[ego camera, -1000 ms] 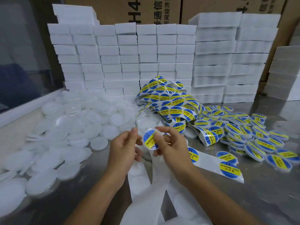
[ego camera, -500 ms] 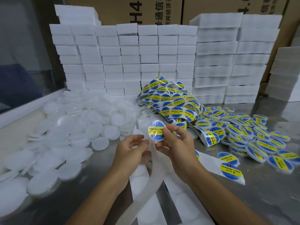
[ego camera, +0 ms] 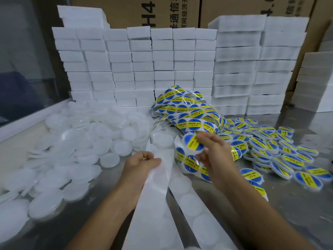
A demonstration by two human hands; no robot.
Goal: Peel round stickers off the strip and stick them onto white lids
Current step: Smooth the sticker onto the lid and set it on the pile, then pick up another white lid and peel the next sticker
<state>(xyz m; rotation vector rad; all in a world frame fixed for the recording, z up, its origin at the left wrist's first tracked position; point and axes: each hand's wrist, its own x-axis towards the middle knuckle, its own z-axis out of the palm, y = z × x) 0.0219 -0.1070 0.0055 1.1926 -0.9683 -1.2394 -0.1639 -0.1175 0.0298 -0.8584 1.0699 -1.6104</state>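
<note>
At the back of the steel table (ego camera: 297, 210), stacks of white foam blocks (ego camera: 162, 65) stand in front of cardboard boxes (ego camera: 162, 11) printed with dark characters. On the left of the table lies a wide heap of plain white lids (ego camera: 75, 141). On the right lies a smaller heap of lids already carrying blue and yellow stickers (ego camera: 281, 152). Between the two heaps a tangled strip of round stickers (ego camera: 191, 112) piles up against the foam blocks, and its bare white backing (ego camera: 158, 204) runs down toward the near edge.

The left hand (ego camera: 142, 163) grips the bare backing, its fingers curled around the strip just beside the pile. The right hand (ego camera: 214, 154) is blurred; its thumb and fingers pinch the edge of a lid with a blue and yellow sticker (ego camera: 192, 142) on its face, held up above the table, just in front of the sticker pile and beside the labelled heap. Part of the strip with stickers on it lies under the right wrist.
</note>
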